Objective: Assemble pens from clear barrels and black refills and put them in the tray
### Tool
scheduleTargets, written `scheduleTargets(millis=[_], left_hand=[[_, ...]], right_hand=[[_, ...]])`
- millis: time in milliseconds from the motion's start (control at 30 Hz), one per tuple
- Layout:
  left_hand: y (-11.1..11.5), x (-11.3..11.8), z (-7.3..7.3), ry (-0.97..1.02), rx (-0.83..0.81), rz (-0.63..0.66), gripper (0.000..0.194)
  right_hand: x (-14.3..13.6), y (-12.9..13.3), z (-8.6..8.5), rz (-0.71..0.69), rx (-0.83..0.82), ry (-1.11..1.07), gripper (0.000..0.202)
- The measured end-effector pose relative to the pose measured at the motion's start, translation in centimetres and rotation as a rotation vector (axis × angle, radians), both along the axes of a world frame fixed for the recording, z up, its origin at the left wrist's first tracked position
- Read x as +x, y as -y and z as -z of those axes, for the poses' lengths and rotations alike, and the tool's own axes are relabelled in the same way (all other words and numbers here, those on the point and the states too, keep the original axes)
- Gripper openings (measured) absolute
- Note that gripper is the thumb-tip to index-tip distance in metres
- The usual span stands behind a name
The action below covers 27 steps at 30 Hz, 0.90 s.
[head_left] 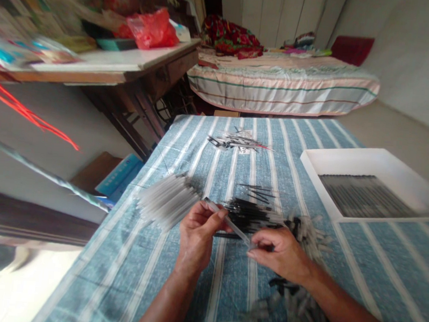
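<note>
A slim translucent pen barrel (235, 228) slants between my two hands over the cloth. My left hand (198, 232) pinches its upper end between thumb and fingers. At the lower end, the fingers of my right hand (283, 252) close on the same barrel; their tips partly hide it. To the left lies a bundle of pale, clear barrels (169, 202). Just beyond my hands is a pile of thin black refills (247, 211), with a few loose ones farther off. Beside my right wrist is a heap of small clear and black pieces (307, 234).
Blue-and-white striped cloth (122, 273) covers the table. A white tray (319, 200) with rows of dark pens stands at right. Pen parts lie on paper (240, 142) at the far side. More small pieces (299, 313) lie near my right forearm. A desk (110, 66) and bed stand beyond.
</note>
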<state>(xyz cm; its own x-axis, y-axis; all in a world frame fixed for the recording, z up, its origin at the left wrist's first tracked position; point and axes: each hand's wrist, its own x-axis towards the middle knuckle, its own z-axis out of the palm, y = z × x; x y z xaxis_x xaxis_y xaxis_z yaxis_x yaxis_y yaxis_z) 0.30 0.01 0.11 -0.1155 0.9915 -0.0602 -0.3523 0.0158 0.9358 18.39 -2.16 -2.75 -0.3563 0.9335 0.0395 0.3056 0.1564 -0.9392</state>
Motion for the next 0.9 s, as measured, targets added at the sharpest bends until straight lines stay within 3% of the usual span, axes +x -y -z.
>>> scheduleTargets(millis=[267, 567, 900], left_hand=[[0.17, 0.28, 0.06, -0.008, -0.025, 0.016, 0.02], [0.13, -0.15, 0.13, -0.07, -0.066, 0.118, 0.014], [0.3, 0.13, -0.17, -0.013, -0.129, 0.173, 0.018]], right_hand=[[0.02, 0.01, 0.05, -0.003, 0.002, -0.001, 0.012], [-0.08, 0.14, 0.15, -0.011, 0.047, 0.027, 0.019], [-0.35, 0.25, 0.74, 0.011, -0.023, -0.099, 0.021]])
